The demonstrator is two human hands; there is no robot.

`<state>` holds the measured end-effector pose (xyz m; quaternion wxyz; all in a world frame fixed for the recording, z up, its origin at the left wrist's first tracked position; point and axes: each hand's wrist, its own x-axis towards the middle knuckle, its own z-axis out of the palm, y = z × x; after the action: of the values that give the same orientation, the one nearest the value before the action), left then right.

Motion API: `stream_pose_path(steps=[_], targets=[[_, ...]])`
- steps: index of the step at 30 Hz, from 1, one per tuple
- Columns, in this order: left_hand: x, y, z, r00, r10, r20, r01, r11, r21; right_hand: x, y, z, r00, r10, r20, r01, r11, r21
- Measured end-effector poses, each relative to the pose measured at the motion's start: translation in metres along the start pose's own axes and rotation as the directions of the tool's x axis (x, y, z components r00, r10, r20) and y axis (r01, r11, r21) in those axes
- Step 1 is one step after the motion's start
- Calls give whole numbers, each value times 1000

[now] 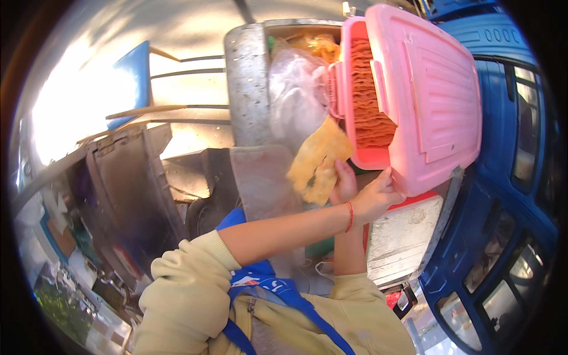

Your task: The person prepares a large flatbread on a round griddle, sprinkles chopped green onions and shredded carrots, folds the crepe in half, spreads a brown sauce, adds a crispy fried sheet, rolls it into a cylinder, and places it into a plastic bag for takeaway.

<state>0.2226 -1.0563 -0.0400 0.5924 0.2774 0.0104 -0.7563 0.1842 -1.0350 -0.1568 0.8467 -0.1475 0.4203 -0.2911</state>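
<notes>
My left hand (377,195), a red string bracelet at its wrist, grips the lower edge of a pink plastic lid (443,93). The lid is tilted and partly covers a pink plastic box (370,163). Inside the box, orange-brown wavy flat crackers (368,97) stand closely packed. My right hand (345,183), beyond my crossing left forearm, holds a flat golden fried cracker (321,159) by its edge, just outside the box. This piece has a dark spot and a slit or crack.
A cloudy plastic bag (297,93) and an orange bag (317,46) lie left of the box, behind a worn metal panel (248,84). A white box (404,239) with a red rim is below the lid. A blue vehicle (492,177) stands close on the right; a blue-seated stool (137,80) is at left.
</notes>
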Motion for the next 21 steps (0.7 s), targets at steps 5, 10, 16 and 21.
stream_pose_path(steps=[5,10,16,21], targets=[[-141,124,-49,945,326,-4,-140,417,898,-30,106,39,945,-41,-325,-79,934,-348],[-280,153,-155,597,732,-328,-29,428,903,-89,81,182,901,271,339,-89,880,-467],[-423,147,-159,537,733,-418,-359,647,673,-138,144,276,725,377,576,193,692,-695],[-572,106,-164,297,840,-453,-417,541,730,-220,247,346,576,541,612,130,679,-722]])
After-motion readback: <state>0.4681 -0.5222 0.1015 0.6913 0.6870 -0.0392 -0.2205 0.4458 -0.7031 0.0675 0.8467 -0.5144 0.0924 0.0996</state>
